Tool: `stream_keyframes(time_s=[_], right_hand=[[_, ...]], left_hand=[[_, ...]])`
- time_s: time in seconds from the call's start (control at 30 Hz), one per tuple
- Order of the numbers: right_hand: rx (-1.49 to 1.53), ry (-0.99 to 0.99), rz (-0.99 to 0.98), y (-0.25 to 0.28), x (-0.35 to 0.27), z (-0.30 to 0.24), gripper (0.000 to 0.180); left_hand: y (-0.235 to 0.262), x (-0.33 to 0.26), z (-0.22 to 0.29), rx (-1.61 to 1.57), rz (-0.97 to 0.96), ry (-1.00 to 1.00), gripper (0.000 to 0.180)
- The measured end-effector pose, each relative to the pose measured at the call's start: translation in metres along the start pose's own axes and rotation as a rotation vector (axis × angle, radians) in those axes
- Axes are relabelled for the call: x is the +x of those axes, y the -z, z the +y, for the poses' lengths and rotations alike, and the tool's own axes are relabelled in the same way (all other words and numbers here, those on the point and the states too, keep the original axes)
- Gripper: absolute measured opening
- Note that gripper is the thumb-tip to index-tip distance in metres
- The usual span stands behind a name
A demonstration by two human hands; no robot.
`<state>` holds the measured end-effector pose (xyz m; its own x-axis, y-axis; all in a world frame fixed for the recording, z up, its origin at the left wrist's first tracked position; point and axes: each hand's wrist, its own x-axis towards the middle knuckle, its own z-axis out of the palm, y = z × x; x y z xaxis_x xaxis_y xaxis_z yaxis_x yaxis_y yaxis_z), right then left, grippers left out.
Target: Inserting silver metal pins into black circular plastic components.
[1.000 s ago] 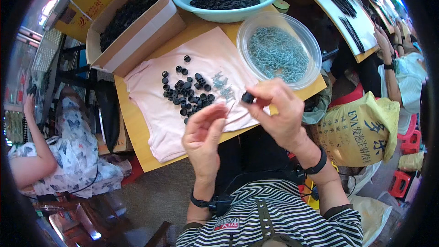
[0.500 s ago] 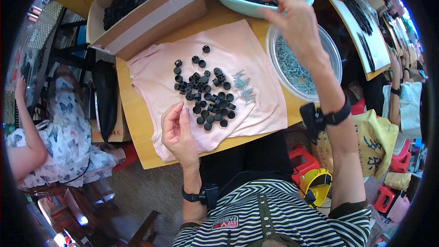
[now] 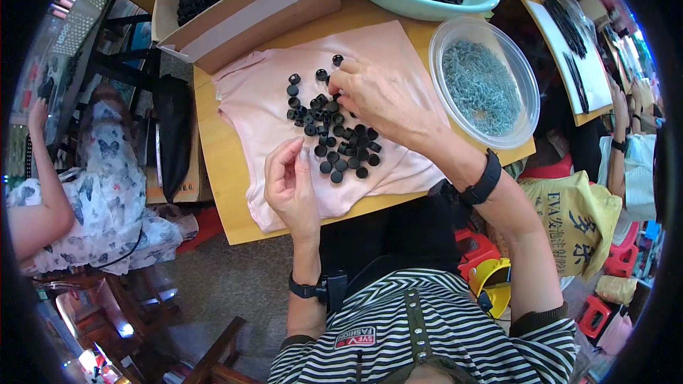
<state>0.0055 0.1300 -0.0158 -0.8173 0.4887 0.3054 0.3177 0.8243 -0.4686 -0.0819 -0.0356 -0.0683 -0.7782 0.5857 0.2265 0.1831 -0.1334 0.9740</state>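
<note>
Many small round black plastic caps (image 3: pixel 340 166) lie loosely heaped on a pale pink cloth (image 3: pixel 263 92), some hollow side up. My right hand (image 3: pixel 380 103) is over the upper right of the heap, its bent fingertips closing on a black cap (image 3: pixel 331 81). Near the lower left of the caps, my left hand (image 3: pixel 290 188) is raised with thumb and fingers pressed together. Whatever is in that pinch, if anything, is hidden. A round clear tub (image 3: pixel 436 64) of silvery screws (image 3: pixel 480 89) stands right of the cloth.
At the back left is a cardboard box (image 3: pixel 267 18) full of black parts. Beside it, a light green basin (image 3: pixel 398 3) holds black discs. Another person's arm (image 3: pixel 53 171) shows at far left. A yellow sack (image 3: pixel 569 220) lies to the right, below the table (image 3: pixel 231 224).
My right hand has come down from above the green basin to the caps on the cloth, covering the small screw pile there. The left hand keeps its pinch. The whole view has shifted slightly.
</note>
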Motion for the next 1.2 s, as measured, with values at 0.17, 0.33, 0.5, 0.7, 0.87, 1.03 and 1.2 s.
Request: stream_keyframes(time_s=[0.17, 0.33, 0.5, 0.7, 0.87, 1.03, 1.2], right_hand=[[0.086, -0.165, 0.114, 0.025, -0.012, -0.008, 0.014], [-0.140, -0.133, 0.258, 0.048, -0.072, -0.003, 0.012], [-0.375, -0.107, 0.161, 0.043, -0.119, 0.000, 0.009], [-0.293, -0.083, 0.148, 0.043, -0.138, -0.003, 0.014], [-0.171, -0.123, 0.164, 0.040, -0.142, 0.001, 0.014], [-0.150, -0.197, 0.143, 0.040, -0.142, 0.003, 0.019], [-0.151, -0.160, 0.147, 0.041, -0.142, 0.002, 0.015]], left_hand=[[-0.004, 0.002, 0.013, -0.183, 0.047, 0.189, 0.016], [-0.010, 0.008, 0.030, -0.050, -0.004, 0.037, 0.020], [-0.052, 0.024, 0.056, 0.353, -0.353, -0.314, 0.010], [-0.094, 0.044, 0.044, 0.720, -0.511, -0.494, 0.010], [-0.109, 0.048, 0.031, 0.840, -0.519, -0.536, 0.007], [-0.116, 0.045, 0.036, 0.925, -0.556, -0.513, 0.010], [-0.118, 0.045, 0.040, 0.947, -0.595, -0.549, 0.009]])
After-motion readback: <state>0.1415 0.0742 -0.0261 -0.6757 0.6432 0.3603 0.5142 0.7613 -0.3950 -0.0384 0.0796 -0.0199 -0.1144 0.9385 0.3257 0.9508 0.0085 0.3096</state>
